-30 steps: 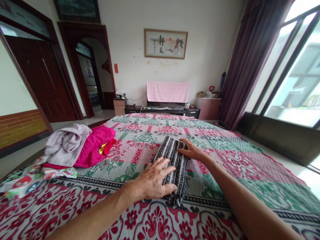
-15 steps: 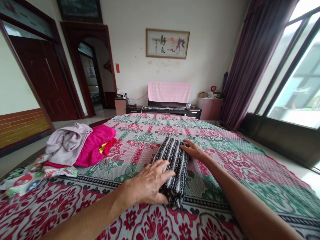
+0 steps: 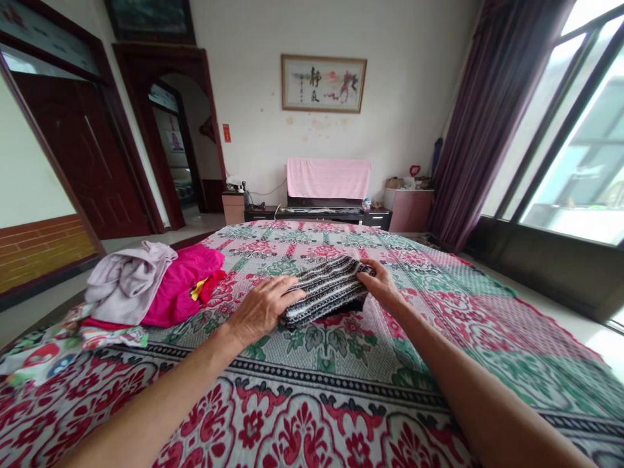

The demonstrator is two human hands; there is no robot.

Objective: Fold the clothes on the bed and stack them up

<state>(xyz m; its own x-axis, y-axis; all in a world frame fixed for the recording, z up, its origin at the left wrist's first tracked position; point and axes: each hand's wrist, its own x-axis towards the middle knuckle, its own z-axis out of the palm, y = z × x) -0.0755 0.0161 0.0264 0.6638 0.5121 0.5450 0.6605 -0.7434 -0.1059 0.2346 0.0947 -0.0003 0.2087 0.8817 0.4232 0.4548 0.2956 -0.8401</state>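
A folded black-and-white striped cloth (image 3: 326, 289) lies slantwise between my hands over the patterned bedspread (image 3: 312, 364), its right part slightly raised. My left hand (image 3: 266, 304) grips its left end, with the thumb and fingers at the edge. The upper right corner is pinched between the thumb and fingers of my right hand (image 3: 379, 283). A dark underside shows below the cloth's right part.
At the left of the bedspread is a pile with a grey-lilac garment (image 3: 127, 276), a magenta garment (image 3: 180, 289) and a printed cloth (image 3: 110, 337). Beyond the far edge stands a low cabinet (image 3: 263, 214) with a pink towel (image 3: 329, 177) above it.
The striped cloth has turned from lengthwise to slantwise and its near end has moved away from me. My left hand has moved left and forward and closed on it.
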